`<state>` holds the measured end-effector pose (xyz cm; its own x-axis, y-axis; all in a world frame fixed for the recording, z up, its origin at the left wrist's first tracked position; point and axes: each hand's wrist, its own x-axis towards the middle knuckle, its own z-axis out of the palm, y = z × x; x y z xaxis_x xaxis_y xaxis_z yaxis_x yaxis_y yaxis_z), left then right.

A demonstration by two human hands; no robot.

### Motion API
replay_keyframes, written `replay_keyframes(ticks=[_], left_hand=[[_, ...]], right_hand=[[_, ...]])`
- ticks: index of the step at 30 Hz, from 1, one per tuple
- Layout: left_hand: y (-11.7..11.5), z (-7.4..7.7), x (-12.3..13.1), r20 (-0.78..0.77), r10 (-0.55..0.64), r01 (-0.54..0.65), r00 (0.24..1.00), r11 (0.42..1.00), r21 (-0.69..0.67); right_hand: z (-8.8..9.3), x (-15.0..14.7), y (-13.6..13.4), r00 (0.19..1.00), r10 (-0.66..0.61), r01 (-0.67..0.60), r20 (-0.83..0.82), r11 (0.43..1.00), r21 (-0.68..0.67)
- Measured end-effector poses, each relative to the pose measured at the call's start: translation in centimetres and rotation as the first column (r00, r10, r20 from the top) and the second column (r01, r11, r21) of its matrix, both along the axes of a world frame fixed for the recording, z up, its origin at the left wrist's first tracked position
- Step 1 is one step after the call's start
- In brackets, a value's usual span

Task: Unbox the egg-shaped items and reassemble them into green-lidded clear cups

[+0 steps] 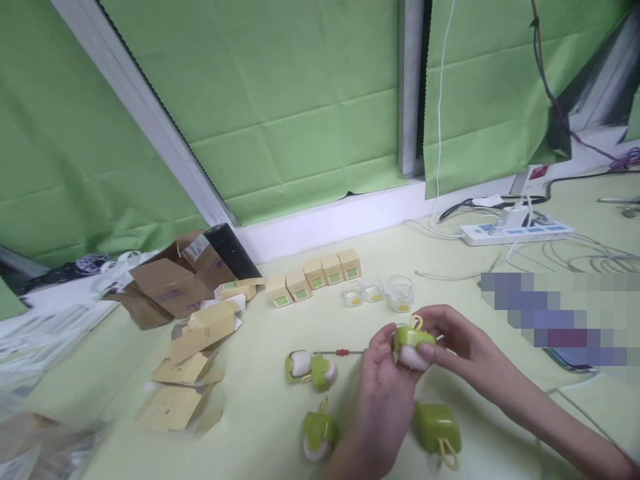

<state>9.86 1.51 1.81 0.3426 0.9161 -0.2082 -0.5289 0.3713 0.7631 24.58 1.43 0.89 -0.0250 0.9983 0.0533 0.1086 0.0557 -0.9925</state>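
Both of my hands hold one green and white case (414, 345) with a yellow loop on top. My left hand (383, 400) wraps its left side and underside, while my right hand (457, 340) grips it from the right with thumb and fingers. Left of my hands, two small green and white cases (311, 369) lie side by side. Below them is another green and white case (318, 437) with a yellow loop. A green case (438, 427) with its loop toward me rests below my right hand. A thin screwdriver (343, 352) lies behind my left hand.
Several small yellow boxes (315, 275) stand in a row at the back, beside clear containers (400, 293). Opened cartons (203, 333) and a brown cardboard box (175, 280) are on the left. A power strip (515, 232) with cables sits at the back right.
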Motion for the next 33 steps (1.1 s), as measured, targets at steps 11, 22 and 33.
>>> replay_keyframes(ticks=[11, 22, 33], left_hand=[[2.3, -1.0, -0.7, -0.643, 0.201, 0.036, 0.738, 0.941, 0.336], [2.5, -4.3, -1.5, -0.849, 0.11, 0.329, 0.517, 0.89, 0.315], [1.5, -3.7, -3.0, -0.808, 0.042, 0.344, 0.587, 0.891, 0.296]], right_hand=[[0.8, 0.1, 0.3, 0.717, -0.007, -0.107, -0.697, 0.987, -0.12], [-0.4, 0.9, 0.5, 0.989, 0.056, -0.061, -0.135, 0.997, -0.037], [-1.8, 0.4, 0.5, 0.848, 0.246, -0.333, 0.469, 0.936, 0.11]])
